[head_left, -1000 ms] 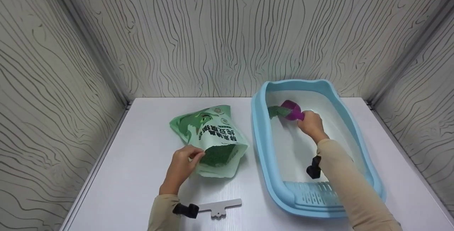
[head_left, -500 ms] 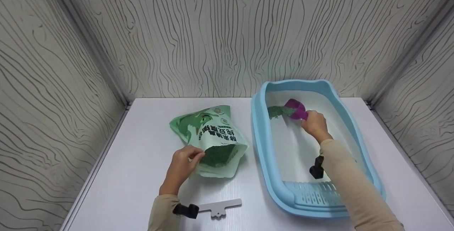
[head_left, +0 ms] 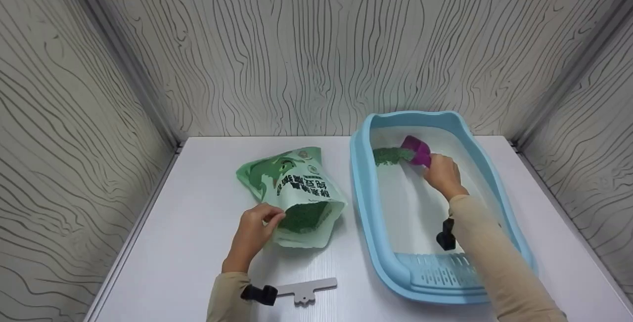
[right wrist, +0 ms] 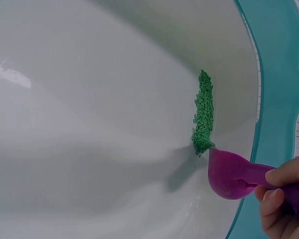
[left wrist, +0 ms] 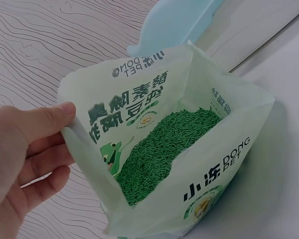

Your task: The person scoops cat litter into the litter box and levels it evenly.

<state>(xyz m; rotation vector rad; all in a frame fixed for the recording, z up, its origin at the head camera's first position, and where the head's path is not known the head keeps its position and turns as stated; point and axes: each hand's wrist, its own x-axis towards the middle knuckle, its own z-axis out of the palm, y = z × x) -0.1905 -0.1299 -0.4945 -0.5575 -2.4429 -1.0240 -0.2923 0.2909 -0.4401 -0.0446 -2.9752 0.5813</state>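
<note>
My left hand (head_left: 254, 228) pinches the edge of the open mouth of a green cat litter bag (head_left: 306, 176), which lies tilted on the table. Green litter pellets (left wrist: 162, 149) fill the inside of the bag in the left wrist view. Over the far end of a blue-rimmed litter box (head_left: 368, 203), my right hand (head_left: 443, 176) grips a purple scoop (head_left: 419, 150) by its handle. The scoop is tipped, its lip at the right end of a narrow strip of pellets (right wrist: 204, 117) on the white floor of the box.
A grey bag clip (head_left: 304, 290) lies on the white table (head_left: 193, 203) near the left sleeve. At the near end of the box is a slotted blue step (head_left: 440, 268). A patterned wall (head_left: 321, 55) stands behind the table.
The right hand and scoop have moved a little to the right inside the box. The strip of pellets has grown longer towards the right. The left hand and bag have stayed in place.
</note>
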